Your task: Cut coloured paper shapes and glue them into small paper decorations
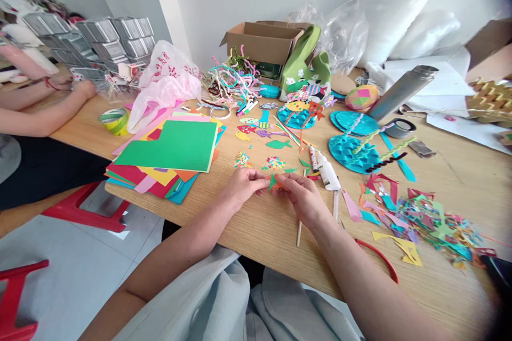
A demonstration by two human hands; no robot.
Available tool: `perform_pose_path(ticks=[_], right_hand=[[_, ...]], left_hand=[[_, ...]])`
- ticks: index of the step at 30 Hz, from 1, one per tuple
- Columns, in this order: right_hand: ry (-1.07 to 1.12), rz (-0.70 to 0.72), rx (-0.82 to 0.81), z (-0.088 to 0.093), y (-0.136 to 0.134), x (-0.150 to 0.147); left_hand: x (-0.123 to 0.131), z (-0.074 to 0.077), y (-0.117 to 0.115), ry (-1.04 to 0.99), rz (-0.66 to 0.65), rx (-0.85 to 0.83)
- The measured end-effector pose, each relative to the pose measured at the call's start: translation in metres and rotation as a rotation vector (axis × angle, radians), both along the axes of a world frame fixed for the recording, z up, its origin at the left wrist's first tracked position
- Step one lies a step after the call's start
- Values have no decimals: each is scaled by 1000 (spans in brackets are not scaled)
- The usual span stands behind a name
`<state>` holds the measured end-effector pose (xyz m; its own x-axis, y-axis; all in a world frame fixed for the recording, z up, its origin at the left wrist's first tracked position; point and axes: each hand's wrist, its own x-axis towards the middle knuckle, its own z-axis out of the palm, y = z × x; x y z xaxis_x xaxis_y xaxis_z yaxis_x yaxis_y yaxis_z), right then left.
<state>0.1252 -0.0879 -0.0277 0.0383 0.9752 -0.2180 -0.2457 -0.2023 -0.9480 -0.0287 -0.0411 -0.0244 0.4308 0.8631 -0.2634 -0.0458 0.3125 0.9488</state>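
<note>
Both my hands meet near the front edge of the wooden table (264,229). My left hand (243,185) and my right hand (304,198) pinch a small orange and green paper piece (275,181) between their fingertips. A thin wooden stick (299,230) lies under my right hand. Just beyond it lie a white glue bottle (328,171) and a small glue stick (313,160). Small paper fish cutouts (260,130) are spread further back.
A stack of coloured paper (172,157) topped by a green sheet lies left. Paper scraps (424,218) pile up at right near red-handled scissors (380,258). Blue paper plates (354,152), a steel flask (402,91), a cardboard box (262,42) and a plastic bag (164,90) stand behind. Another person's arms (44,112) rest at far left.
</note>
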Motion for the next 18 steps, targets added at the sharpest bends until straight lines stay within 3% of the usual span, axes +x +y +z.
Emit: perform_pose_path(ticks=[8,18], right_hand=[[90,-82,-27,5,1,1],[-84,-98,58,-2,1,4]], left_hand=[[-1,-3,1,-31,27,-27],[-4,1,1,-10,35,-55]])
